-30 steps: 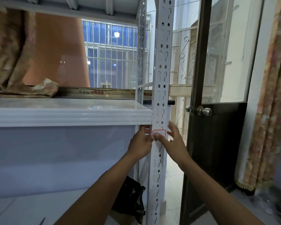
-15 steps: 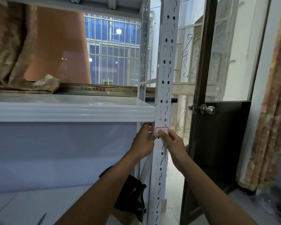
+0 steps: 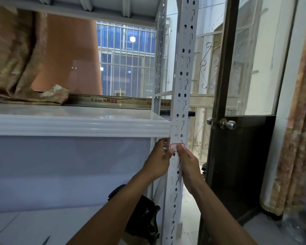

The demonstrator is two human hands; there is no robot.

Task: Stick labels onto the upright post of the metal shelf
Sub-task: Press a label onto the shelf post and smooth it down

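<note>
Post (image 3: 183,71) was pale painted steel, flat-faced, punched w/ round holes and keyhole slots in two columns, running top to bottom of view. Label (image 3: 175,145), small white rectangle w/ red rounded border, sat flat on the post face just below the shelf (image 3: 78,125), whose front edge was glossy white w/ ribbed lip. Left hand (image 3: 158,162) at 9 o'clock of the label, thumb tip touching its lower-left corner, fingers curled loosely, holding nothing, not wrapped round the post. Right hand (image 3: 188,164) at 5 o'clock, one fingertip pressed on the label's middle, other fingers folded, nothing gripped.

Vs 0.5 s back: right hand had slid lower and tucked tighter along the post's right edge; label in same spot; camera tilted slightly.

Label's lower half hidden under fingertips, print on it too small to read. Crumpled tan fabric (image 3: 16,64) on the shelf at 10 o'clock, cut off at left. Black bag (image 3: 145,220) on the floor half hidden behind the left forearm. Dark door (image 3: 240,165) w/ round metal knob (image 3: 227,124) at 3 o'clock.
</note>
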